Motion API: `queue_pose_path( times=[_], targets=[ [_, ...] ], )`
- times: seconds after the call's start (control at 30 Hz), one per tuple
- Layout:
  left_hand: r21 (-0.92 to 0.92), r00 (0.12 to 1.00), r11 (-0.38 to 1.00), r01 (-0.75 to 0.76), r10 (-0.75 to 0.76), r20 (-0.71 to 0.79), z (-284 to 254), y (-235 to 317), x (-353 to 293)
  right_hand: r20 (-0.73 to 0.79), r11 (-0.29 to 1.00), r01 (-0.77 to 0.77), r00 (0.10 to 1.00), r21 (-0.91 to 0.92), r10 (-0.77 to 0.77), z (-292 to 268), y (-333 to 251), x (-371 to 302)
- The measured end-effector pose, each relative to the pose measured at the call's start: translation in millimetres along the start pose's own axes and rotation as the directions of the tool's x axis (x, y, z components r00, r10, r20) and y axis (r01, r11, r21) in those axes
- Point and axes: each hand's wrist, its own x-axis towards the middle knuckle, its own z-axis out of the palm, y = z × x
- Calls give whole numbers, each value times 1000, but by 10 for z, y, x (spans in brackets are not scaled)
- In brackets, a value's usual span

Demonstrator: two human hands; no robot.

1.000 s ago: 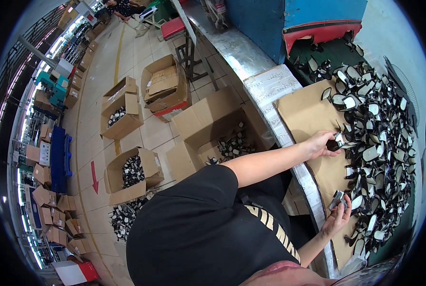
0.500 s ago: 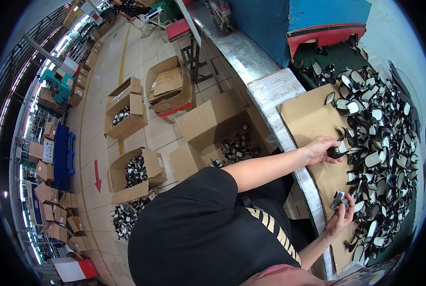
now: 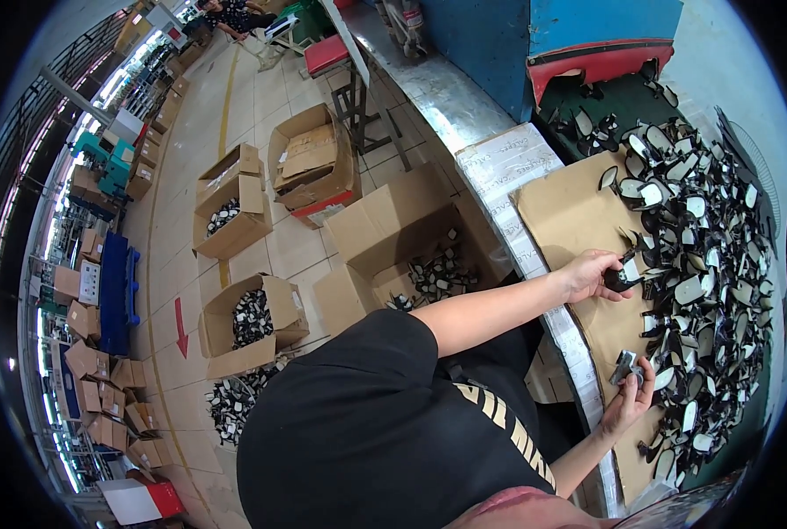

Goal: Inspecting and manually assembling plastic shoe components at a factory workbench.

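Note:
My left hand is closed on a glossy black shoe heel, with a pale face showing at its side, just above the brown cardboard sheet. Lower on the worktop, my right hand pinches a small silvery-grey piece between thumb and fingers; its exact kind cannot be made out. Beyond both hands spreads a big heap of black shoe heels with white or cream oval faces. The left fingertips are close to the heap's near edge, and the fingers partly hide the heel.
A blue machine housing with a red torn flap stands at the worktop's far end. Beside me on the floor are an open carton and another carton, both holding heels. Further off are a red-topped stool and a seated person.
The heel in my left hand has turned a little, showing more of its pale face. My right hand has barely moved.

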Motion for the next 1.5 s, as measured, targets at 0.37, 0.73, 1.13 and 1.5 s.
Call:
queue_pose_path(
  times=[0.37,0.73,1.13,1.5],
  targets=[
    [67,998,998,-6,10,-66,30,10,-10,-3,1000,-2,1000,-5,2,9,2,11],
    [-6,999,999,-35,35,7,-47,-84,3,-31,1000,-8,1000,-4,8,53,-72,-45],
    [268,997,961,61,-69,22,298,-14,-1154,-120,964,142,978,-224,-172,853,-841,-228],
    [394,995,919,35,-67,69,364,-23,-1284,9,792,248,956,-558,-293,951,-817,-247]
  ],
)
